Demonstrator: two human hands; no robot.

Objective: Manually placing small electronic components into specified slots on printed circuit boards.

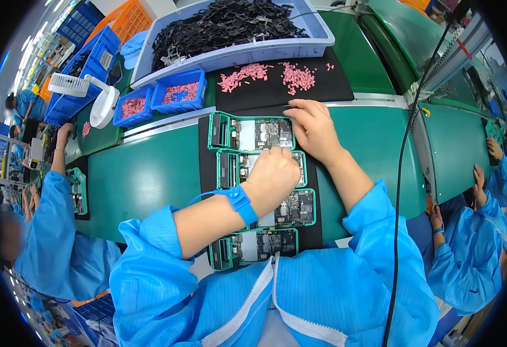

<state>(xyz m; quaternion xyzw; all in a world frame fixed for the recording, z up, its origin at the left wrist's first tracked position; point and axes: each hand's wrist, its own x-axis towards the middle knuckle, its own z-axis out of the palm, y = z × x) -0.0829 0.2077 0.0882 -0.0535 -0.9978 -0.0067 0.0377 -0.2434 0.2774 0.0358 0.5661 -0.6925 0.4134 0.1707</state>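
Several green-framed electronic units with exposed circuit boards lie in a column on a black mat (207, 130) in front of me. My left hand (275, 178), with a blue wrist strap (240, 203) on its wrist, is over the second unit (227, 169) from the far end. Its fingers are curled together, and whatever they pinch is hidden. At the right end of the farthest unit (272, 134) is my right hand (316, 130). The fingers bend closely over that unit's edge; anything between them is hidden. Nearer my body lie a third unit (297, 207) and a fourth (277, 243), partly covered by my left arm.
Pink small pieces (298, 78) lie on a black pad (334, 84) beyond the units. Blue bins (178, 92) of pink pieces and a large tub (236, 56) of black parts stand at the back. A black cable (404, 150) hangs at right. Co-workers sit on both sides.
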